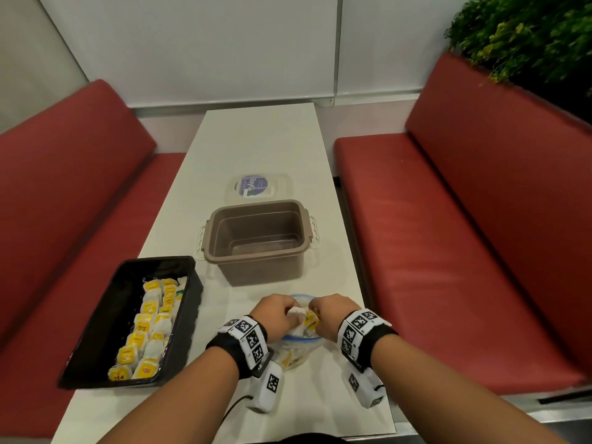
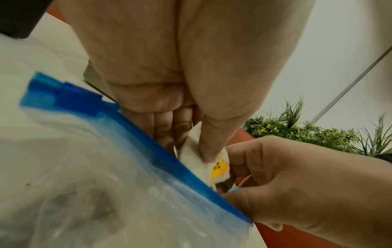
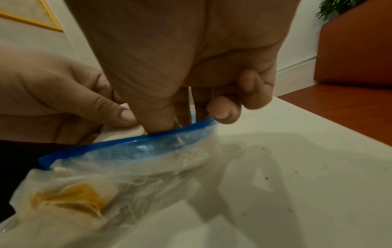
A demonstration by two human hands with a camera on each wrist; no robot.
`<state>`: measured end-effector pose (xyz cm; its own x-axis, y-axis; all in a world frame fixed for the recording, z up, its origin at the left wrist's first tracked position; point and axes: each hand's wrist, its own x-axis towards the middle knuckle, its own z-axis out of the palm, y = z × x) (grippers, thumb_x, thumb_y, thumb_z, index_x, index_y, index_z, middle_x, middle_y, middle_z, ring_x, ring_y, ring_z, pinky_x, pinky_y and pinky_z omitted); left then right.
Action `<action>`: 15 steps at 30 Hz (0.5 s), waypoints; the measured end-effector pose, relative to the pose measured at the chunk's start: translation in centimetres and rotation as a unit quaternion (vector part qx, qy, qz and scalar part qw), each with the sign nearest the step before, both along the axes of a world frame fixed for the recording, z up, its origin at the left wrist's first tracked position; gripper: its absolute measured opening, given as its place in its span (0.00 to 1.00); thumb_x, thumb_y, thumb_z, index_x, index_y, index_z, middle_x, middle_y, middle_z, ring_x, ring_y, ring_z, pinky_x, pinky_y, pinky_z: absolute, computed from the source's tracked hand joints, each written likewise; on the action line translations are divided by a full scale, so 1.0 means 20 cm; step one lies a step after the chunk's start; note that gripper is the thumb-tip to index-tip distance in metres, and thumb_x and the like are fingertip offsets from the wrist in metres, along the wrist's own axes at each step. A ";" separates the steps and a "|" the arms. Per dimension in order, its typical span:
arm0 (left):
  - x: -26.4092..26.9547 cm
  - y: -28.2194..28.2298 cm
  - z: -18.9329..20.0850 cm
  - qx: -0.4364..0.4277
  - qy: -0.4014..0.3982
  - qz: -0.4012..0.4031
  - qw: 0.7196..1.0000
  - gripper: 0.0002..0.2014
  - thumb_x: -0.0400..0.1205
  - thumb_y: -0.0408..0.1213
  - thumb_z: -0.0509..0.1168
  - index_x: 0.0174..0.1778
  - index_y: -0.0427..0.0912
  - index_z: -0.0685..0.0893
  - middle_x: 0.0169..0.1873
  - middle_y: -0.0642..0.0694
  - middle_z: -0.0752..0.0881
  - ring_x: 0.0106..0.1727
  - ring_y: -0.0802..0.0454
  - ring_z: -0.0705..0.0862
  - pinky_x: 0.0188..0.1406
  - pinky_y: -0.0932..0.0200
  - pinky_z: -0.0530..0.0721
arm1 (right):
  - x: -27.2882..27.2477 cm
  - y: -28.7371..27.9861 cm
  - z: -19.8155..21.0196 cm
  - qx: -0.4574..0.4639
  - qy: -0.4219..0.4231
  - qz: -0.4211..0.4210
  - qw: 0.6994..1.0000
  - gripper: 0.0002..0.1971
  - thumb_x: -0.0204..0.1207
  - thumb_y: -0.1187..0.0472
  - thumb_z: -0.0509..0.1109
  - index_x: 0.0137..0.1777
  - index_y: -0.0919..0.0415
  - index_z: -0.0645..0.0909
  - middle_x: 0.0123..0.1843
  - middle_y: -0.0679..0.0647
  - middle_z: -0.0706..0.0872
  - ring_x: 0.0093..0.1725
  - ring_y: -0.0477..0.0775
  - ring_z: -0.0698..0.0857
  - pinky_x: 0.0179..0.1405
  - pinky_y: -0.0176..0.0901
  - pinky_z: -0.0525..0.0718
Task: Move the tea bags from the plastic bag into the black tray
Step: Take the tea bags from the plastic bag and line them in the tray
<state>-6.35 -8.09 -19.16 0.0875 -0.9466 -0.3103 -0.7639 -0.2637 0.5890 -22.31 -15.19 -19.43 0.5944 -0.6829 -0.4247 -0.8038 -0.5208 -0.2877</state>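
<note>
The clear plastic bag (image 1: pixel 296 355) with a blue zip rim (image 2: pixel 135 127) stands on the white table, near its front edge. My left hand (image 1: pixel 292 315) reaches into its mouth, thumb and fingers pinching a white tea bag (image 2: pixel 194 159) with a yellow tag (image 2: pixel 220 172). My right hand (image 1: pixel 316 318) grips the bag's rim (image 3: pixel 203 123) at the right of the mouth. More tea bags (image 3: pixel 70 199) show through the plastic. The black tray (image 1: pixel 105 315) lies to the left with several yellow-tagged tea bags (image 1: pixel 150 328) along its right side.
An empty brown tub (image 1: pixel 259 241) stands just beyond the bag, and its clear lid (image 1: pixel 259 187) lies behind it. Red benches (image 1: pixel 464 251) flank the table on both sides. The table's right edge (image 1: pixel 362 283) runs close to my right wrist.
</note>
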 end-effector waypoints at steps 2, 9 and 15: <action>0.01 0.00 0.02 -0.011 0.004 0.017 1.000 0.02 0.78 0.44 0.71 0.43 0.51 0.87 0.40 0.52 0.88 0.42 0.54 0.84 0.43 0.61 0.81 | 0.02 0.00 -0.01 0.006 0.004 0.000 1.000 0.12 0.70 0.55 0.69 0.54 0.48 0.83 0.50 0.54 0.88 0.50 0.61 0.86 0.43 0.43 0.80; 0.05 0.03 0.08 0.005 0.005 0.006 1.000 0.02 0.76 0.41 0.74 0.43 0.50 0.90 0.34 0.54 0.86 0.35 0.59 0.80 0.34 0.71 0.77 | 0.07 0.01 0.00 -0.002 -0.001 -0.015 1.000 0.10 0.73 0.56 0.69 0.53 0.48 0.87 0.51 0.54 0.89 0.51 0.59 0.87 0.51 0.46 0.85; 0.08 0.03 0.09 0.003 -0.055 -0.011 0.998 0.09 0.79 0.42 0.71 0.53 0.49 0.91 0.47 0.52 0.89 0.49 0.55 0.84 0.48 0.68 0.73 | 0.09 0.02 0.05 -0.014 -0.019 -0.034 0.999 0.07 0.73 0.56 0.68 0.46 0.49 0.88 0.48 0.52 0.90 0.48 0.58 0.87 0.47 0.44 0.84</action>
<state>-4.80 -7.43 -17.36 0.1012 -0.9467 -0.3058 -0.8291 -0.2501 0.5001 -20.61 -14.87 -18.49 0.5610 -0.7337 -0.3834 -0.8268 -0.4729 -0.3046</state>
